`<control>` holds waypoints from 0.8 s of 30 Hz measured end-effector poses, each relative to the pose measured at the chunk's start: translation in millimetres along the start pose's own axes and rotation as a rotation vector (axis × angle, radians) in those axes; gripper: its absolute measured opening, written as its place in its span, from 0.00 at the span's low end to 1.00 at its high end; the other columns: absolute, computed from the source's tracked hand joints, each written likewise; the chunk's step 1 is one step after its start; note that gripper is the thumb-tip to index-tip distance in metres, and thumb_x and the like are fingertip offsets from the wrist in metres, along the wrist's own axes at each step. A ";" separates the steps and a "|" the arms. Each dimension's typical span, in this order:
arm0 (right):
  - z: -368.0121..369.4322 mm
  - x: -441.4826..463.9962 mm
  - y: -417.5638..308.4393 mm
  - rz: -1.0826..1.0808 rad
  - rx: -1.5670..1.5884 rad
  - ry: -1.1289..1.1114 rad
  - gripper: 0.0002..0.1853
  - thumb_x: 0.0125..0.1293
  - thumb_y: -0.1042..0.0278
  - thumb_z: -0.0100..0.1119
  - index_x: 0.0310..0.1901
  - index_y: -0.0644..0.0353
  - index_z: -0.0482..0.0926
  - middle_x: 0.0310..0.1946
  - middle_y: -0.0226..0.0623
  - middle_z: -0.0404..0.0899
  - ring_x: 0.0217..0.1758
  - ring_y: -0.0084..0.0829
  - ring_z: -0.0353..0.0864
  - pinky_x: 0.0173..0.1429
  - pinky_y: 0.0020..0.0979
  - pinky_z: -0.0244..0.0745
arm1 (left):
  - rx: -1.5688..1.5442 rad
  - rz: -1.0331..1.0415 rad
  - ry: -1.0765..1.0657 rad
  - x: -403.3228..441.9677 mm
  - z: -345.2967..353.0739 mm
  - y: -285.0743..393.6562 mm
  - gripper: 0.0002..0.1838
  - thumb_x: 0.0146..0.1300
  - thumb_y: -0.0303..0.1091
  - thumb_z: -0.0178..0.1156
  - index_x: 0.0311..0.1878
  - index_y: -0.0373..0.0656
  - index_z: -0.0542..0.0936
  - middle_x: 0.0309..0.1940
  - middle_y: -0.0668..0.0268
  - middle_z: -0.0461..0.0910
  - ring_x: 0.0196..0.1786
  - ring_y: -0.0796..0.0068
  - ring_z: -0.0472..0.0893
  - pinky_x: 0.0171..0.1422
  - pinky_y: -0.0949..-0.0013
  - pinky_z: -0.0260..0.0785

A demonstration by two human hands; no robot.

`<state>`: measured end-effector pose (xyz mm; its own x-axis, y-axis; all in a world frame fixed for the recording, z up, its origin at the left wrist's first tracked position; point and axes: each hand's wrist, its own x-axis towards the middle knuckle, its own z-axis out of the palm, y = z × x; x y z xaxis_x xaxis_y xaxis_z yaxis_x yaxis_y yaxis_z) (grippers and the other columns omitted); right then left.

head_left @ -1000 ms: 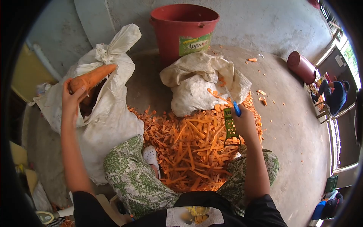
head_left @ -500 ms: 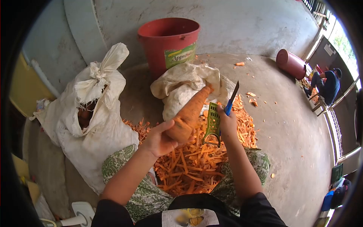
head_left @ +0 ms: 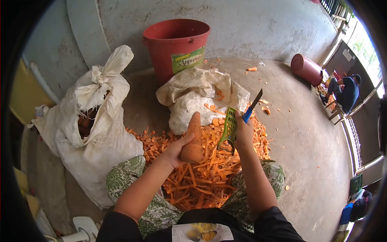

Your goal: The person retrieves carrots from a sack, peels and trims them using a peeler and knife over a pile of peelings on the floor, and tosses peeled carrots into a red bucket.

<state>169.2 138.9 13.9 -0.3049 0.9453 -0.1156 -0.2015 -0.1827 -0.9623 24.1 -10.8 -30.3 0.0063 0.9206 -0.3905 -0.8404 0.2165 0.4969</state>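
My left hand (head_left: 176, 152) holds a large carrot (head_left: 193, 139) by its thick lower end, with the narrower end pointing up. To its right, my right hand (head_left: 243, 131) is closed around a green peeler (head_left: 228, 128) and a knife with a blue handle (head_left: 248, 114), its dark blade pointing up and right. Below both hands lies a heap of orange peelings (head_left: 201, 177) between my legs. A crumpled whitish sack (head_left: 189, 107) lies just behind the heap. More carrots show through the torn opening of a tied white sack (head_left: 100, 161) on the left.
A red bucket (head_left: 161, 56) stands by the wall behind the crumpled sack. Carrot bits are scattered on the floor (head_left: 306, 153). At the right, a maroon container (head_left: 307, 69) lies tipped over near a seated person (head_left: 347, 94). A white plastic object (head_left: 84, 229) is at the lower left.
My left hand has brought the carrot from the tied sack to above the peelings and turned it more upright. My right hand still holds the peeler and knife. The view has shifted.
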 end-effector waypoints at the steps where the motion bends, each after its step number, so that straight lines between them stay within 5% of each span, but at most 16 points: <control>1: -1.7 5.0 7.4 -0.012 -0.031 0.027 0.14 0.63 0.60 0.51 0.26 0.61 0.72 0.17 0.24 0.68 0.18 0.17 0.63 0.23 0.22 0.59 | -0.004 -0.002 -0.002 -0.1 1.8 -0.7 0.27 0.60 0.50 0.52 0.53 0.38 0.65 0.43 0.55 0.73 0.44 0.57 0.76 0.47 0.56 0.72; 9: 37.7 -30.3 29.7 0.009 -0.141 -0.004 0.16 0.65 0.57 0.49 0.26 0.61 0.71 0.16 0.25 0.66 0.18 0.17 0.62 0.22 0.24 0.58 | -0.156 -0.075 -0.098 3.2 11.3 -11.7 0.21 0.67 0.49 0.37 0.53 0.44 0.68 0.42 0.63 0.75 0.41 0.69 0.78 0.44 0.64 0.74; 15: 44.7 -44.5 33.8 -0.251 -0.407 -0.032 0.18 0.66 0.58 0.47 0.24 0.64 0.66 0.14 0.31 0.64 0.18 0.22 0.58 0.23 0.29 0.57 | -0.154 -0.103 0.053 5.9 13.1 -17.7 0.23 0.67 0.50 0.35 0.54 0.45 0.67 0.44 0.62 0.75 0.43 0.69 0.78 0.45 0.62 0.74; 24: 46.1 -39.8 34.1 -0.408 -0.747 0.078 0.14 0.62 0.62 0.51 0.26 0.64 0.69 0.12 0.45 0.67 0.14 0.44 0.65 0.22 0.38 0.60 | 0.099 -0.041 0.080 7.2 8.6 -19.9 0.25 0.67 0.53 0.33 0.54 0.44 0.67 0.42 0.62 0.76 0.42 0.68 0.78 0.44 0.63 0.74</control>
<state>131.5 82.5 -2.9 -0.2712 0.9192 0.2854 0.3931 0.3765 -0.8389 45.6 -5.6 -36.3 -0.0070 0.8822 -0.4709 -0.7827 0.2882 0.5516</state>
